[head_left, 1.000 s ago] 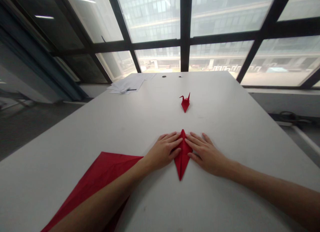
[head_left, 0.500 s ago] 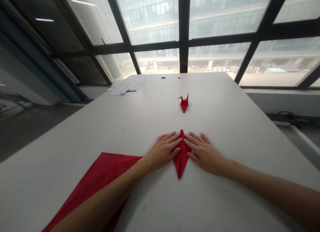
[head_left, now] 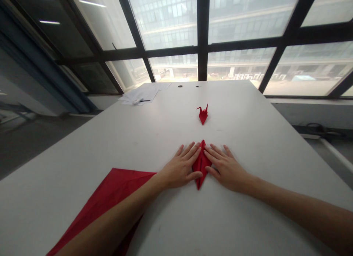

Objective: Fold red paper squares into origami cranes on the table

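A folded red paper diamond (head_left: 202,162) lies flat on the white table (head_left: 237,223), one point away from me and one toward me. My left hand (head_left: 183,166) presses on its left side, fingers stretched out and thumb across its lower part. On the right side my right hand (head_left: 223,166) rests with spread fingers, fingertips and thumb touching the paper. Both hands are open and partly cover its edges. Beyond them stands a finished red paper crane (head_left: 203,115). Under my left forearm is a large sheet of red paper (head_left: 110,190), partly hidden.
White papers (head_left: 143,92) lie at the far left of the table, with a dark pen (head_left: 145,100) on them. Two small dark round spots are near the far edge. Large windows (head_left: 171,21) stand behind the table, and a blue curtain (head_left: 41,61) hangs at left.
The folded paper has shifted slightly away from me and its near tip is higher in view. My left thumb has moved down and across it, and my left fingers have spread a little.
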The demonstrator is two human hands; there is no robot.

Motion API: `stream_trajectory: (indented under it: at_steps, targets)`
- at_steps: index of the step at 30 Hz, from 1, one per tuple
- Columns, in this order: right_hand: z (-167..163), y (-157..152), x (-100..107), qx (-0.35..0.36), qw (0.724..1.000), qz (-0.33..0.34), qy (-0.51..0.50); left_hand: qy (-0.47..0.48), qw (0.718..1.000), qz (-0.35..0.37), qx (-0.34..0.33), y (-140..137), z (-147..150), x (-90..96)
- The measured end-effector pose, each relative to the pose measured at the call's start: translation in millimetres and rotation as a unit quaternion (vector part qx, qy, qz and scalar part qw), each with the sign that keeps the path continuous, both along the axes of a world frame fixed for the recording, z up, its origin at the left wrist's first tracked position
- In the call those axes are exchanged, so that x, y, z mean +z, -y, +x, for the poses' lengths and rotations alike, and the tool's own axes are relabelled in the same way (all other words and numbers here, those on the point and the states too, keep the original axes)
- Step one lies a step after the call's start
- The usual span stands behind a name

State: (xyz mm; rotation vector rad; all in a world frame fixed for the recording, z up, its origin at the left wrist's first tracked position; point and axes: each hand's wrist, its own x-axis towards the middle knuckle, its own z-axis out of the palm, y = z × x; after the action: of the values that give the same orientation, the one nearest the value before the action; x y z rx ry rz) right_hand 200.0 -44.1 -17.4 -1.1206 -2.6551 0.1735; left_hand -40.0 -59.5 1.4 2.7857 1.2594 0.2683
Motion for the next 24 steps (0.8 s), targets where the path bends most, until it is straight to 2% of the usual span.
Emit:
stream_trajectory:
  at_steps: [4, 7, 9, 12, 14, 16, 19, 24]
  targets:
    - [-2, 4, -1, -0.083, 0.995, 0.047, 0.001, 0.051, 0.999, 0.013, -0.005, 4, 3, 6.3]
    - [0, 1, 2, -0.112, 0.991, 0.076, -0.015, 0.054, 0.998, -0.001, -0.022, 4, 5, 3.9]
    - [2, -4, 4, -0.090, 0.992, 0.081, -0.029, 0.052, 0.998, -0.005, -0.024, 3, 5, 0.9]
    - [4, -9, 6, 0.016, 0.998, 0.058, -0.025, 0.060, 0.998, -0.003, -0.030, 0, 4, -1.4]
    - [5, -10, 4, 0.053, 0.998, 0.037, -0.009, 0.068, 0.997, 0.000, -0.034, -1, 4, -1.4]
    - [5, -10, 1, 0.028, 0.999, 0.024, 0.001, 0.072, 0.997, 0.000, -0.033, -1, 4, -0.9]
    - [7, -14, -5, -0.046, 0.999, 0.021, 0.010, 0.074, 0.997, -0.005, -0.030, 0, 4, -0.7]
    - [17, -31, -15, -0.146, 0.989, 0.020, 0.016, 0.080, 0.996, -0.007, -0.033, -1, 4, -1.5]
